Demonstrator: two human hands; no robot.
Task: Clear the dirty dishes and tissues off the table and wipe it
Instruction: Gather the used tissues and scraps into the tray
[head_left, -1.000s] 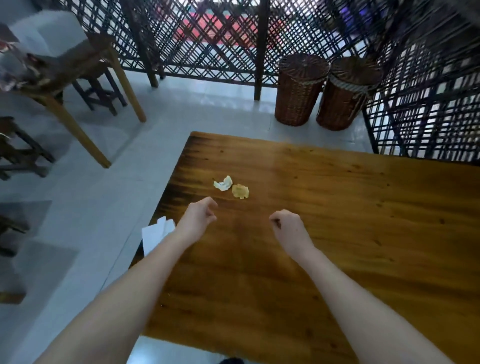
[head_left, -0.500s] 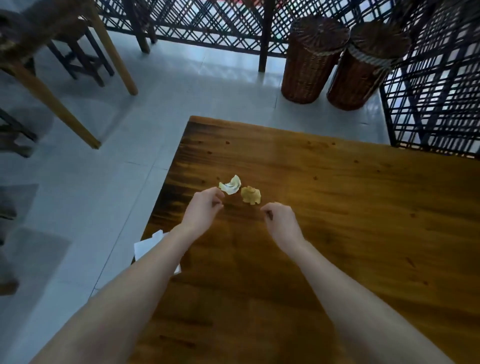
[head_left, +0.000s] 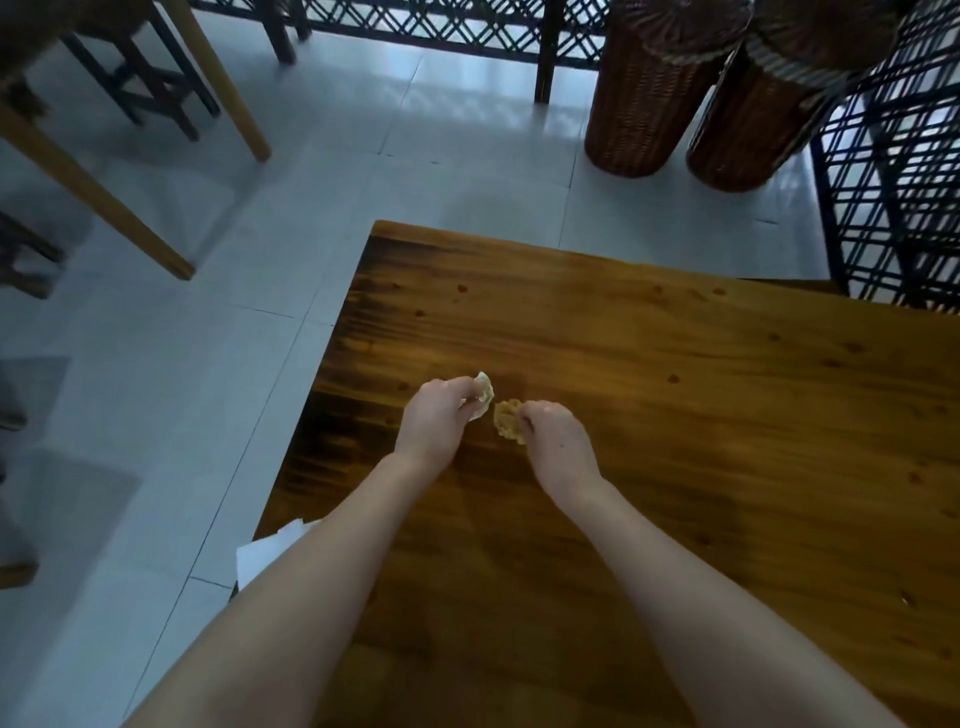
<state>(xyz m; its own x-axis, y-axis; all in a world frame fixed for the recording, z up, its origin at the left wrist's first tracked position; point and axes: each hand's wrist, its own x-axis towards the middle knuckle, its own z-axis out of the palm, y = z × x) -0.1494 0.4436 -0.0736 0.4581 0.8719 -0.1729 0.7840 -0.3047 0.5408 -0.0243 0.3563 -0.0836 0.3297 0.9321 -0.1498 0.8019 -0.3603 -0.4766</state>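
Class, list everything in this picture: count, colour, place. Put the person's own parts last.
table: one, brown, centre and right.
white tissue: one, white, over table, in left grip.
yellow tissue: one, yellow, over table, in right grip.
paper: one, white, by table's near left edge.
baskets: two, brown, floor beyond table.
screen: one, black, far side and right.
second table: one, light wood, far left.
left grip: one, bare, pinching white tissue.
right grip: one, bare, pinching yellow tissue.
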